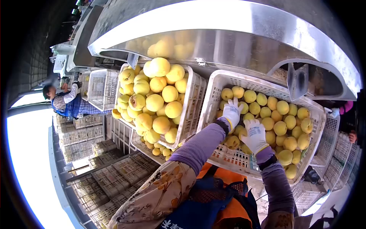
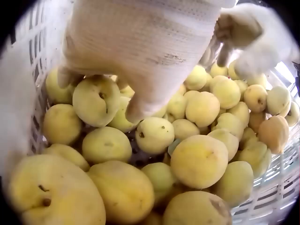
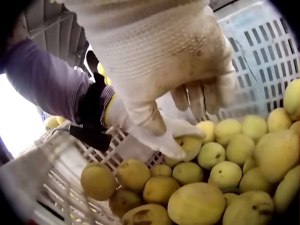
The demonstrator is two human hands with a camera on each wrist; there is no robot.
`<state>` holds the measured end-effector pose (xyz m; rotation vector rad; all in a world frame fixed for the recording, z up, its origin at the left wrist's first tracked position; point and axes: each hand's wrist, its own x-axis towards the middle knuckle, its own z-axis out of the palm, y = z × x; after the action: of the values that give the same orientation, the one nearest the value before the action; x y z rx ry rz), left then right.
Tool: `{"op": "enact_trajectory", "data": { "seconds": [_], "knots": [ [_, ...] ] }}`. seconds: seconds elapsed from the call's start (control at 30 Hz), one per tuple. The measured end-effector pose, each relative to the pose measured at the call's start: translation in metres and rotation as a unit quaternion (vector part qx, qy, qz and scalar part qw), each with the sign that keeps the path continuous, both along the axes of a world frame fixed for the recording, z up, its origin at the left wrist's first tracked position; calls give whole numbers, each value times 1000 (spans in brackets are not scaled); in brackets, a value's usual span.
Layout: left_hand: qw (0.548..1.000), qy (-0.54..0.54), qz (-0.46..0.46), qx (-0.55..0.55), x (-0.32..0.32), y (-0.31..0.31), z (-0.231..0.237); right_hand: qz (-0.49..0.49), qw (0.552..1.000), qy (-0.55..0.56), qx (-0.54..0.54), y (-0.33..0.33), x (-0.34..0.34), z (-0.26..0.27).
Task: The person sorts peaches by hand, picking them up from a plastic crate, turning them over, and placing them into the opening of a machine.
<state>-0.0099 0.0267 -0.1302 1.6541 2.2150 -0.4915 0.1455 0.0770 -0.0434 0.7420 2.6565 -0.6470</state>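
Both hands wear white gloves and reach into a white plastic crate (image 1: 213, 89) holding many yellow peaches (image 1: 280, 128). My left hand (image 1: 231, 113) lies over the peaches near the crate's left side, fingers spread. In the left wrist view its thumb (image 2: 138, 107) points down among the fruit, right beside a peach (image 2: 96, 101) with a dark stem hollow. My right hand (image 1: 253, 136) is to the right of the left and closer to my body, over the near side of the pile. In the right wrist view its fingers (image 3: 211, 96) hang loosely above the peaches, with nothing between them.
A second crate (image 1: 190, 99), heaped with larger peaches (image 1: 154, 103), stands to the left. Behind both crates runs a curved metal machine (image 1: 236, 49) with a chute flap (image 1: 297, 82). Stacked crates (image 1: 103, 179) fill the lower left. Another person (image 1: 68, 101) is at far left.
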Motion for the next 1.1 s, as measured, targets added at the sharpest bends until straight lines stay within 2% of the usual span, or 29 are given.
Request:
{"op": "enact_trajectory", "data": {
  "seconds": [0.03,0.07,0.1,0.13,0.17,0.2,0.23,0.27,0.3,0.33,0.37,0.4,0.43,0.53,0.57,0.6,0.63,0.7,0.73,0.77,0.9,0.97,1.03,1.07,1.1],
  "knots": [
    [1000,-3,-3,-18,1,10,-6,80,990,-114,-6,-14,3,-24],
    [999,32,4,0,1,16,-16,100,985,-141,12,-28,8,-63],
    [998,62,8,16,6,21,-26,104,983,-150,-4,-23,4,-68],
    [996,88,11,-21,8,28,-30,104,981,-161,-23,-19,-2,-69],
    [998,65,26,6,2,24,-34,100,978,-175,-46,-17,-4,-69],
    [993,-69,96,-15,-8,24,1,8,991,-86,-102,-10,6,-56],
    [951,-173,247,66,-11,18,26,-102,980,39,-166,-3,20,-50],
    [843,-349,398,93,-19,13,47,-195,946,99,-240,7,27,-29],
    [692,-535,470,116,-24,4,68,-254,913,184,-262,15,32,3],
    [456,-706,513,173,-16,-10,82,-271,893,248,-261,20,38,25],
    [336,-782,495,173,-8,-16,101,-277,875,302,-259,24,36,55],
    [296,-822,460,157,6,-13,143,-273,856,368,-239,23,35,66],
    [283,-821,462,180,22,-12,166,-285,849,388,-220,21,32,88],
    [292,-832,410,233,33,6,217,-315,812,459,-176,26,30,127],
    [303,-842,373,243,33,12,236,-326,797,478,-174,29,31,149],
    [332,-832,356,266,33,19,249,-338,781,495,-173,32,32,165],
    [359,-819,341,289,34,23,258,-329,800,489,-111,35,34,174],
    [359,-822,335,289,38,26,263,-306,827,472,10,43,33,184],
    [362,-820,334,292,43,28,264,-318,820,472,63,44,25,174],
    [364,-818,333,297,46,30,263,-328,816,474,47,46,23,171],
    [344,-786,388,336,37,50,260,-379,782,495,7,80,13,174],
    [296,-832,387,264,23,46,233,-395,796,449,94,112,-1,159],
    [252,-879,356,194,16,39,220,-364,803,391,264,139,-16,113],
    [214,-897,343,177,15,38,218,-370,794,388,285,147,-24,106],
    [236,-889,345,185,17,39,222,-375,787,384,305,155,-31,101]
  ]
}}
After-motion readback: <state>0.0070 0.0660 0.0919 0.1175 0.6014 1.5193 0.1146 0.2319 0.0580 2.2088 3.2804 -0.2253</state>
